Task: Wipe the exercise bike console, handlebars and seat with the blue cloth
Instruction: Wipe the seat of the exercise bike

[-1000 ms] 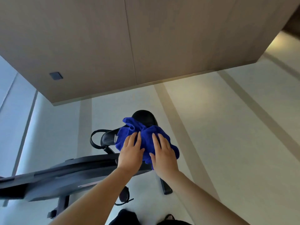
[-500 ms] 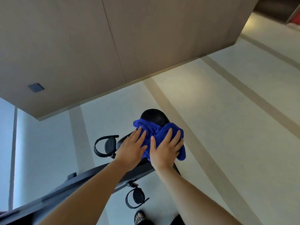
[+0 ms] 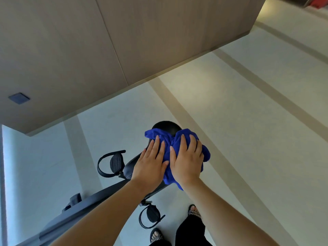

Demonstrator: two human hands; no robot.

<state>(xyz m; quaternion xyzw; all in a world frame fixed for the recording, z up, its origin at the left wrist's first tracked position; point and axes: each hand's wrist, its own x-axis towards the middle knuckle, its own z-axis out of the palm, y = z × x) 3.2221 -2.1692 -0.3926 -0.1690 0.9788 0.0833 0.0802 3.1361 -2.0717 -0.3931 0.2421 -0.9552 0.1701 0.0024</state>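
The bunched blue cloth (image 3: 170, 141) lies over the black bike seat (image 3: 167, 126), whose rounded far end shows beyond the cloth. My left hand (image 3: 150, 164) lies flat, fingers spread, on the cloth's left part and the seat's near side. My right hand (image 3: 187, 160) presses flat on the cloth's right part, thumbs nearly touching. The dark bike frame (image 3: 85, 206) runs from under my hands toward the lower left. Console and handlebars are out of view.
Two black strapped pedals, one (image 3: 115, 163) left of the seat and another (image 3: 151, 214) below it. My sandalled feet (image 3: 194, 211) stand on the pale floor right of the bike. A wood-panelled wall (image 3: 106, 50) rises behind.
Both hands and the cloth have slid along the seat toward its far end, with the cloth spreading out under my right hand. The view has shifted right, bringing my feet into sight.
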